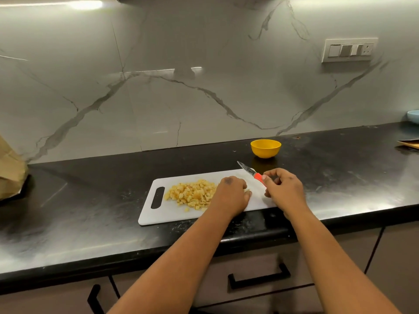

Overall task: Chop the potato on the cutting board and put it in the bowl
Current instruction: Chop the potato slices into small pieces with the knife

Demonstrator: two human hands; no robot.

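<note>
Our right hand (283, 189) fingers pinch the knife (251, 173); our left hand (233, 193), fingers together, rests by the potato cubes (192, 193) on the cutting board (158, 214)

Paper bag (10, 171) cut by left edge, blue dish (413, 116) cut at right, knife handle (259, 177) partly hidden in right hand (283, 189)

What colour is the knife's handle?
Red-orange. The knife handle shows in the head view, held by the right hand.
</note>
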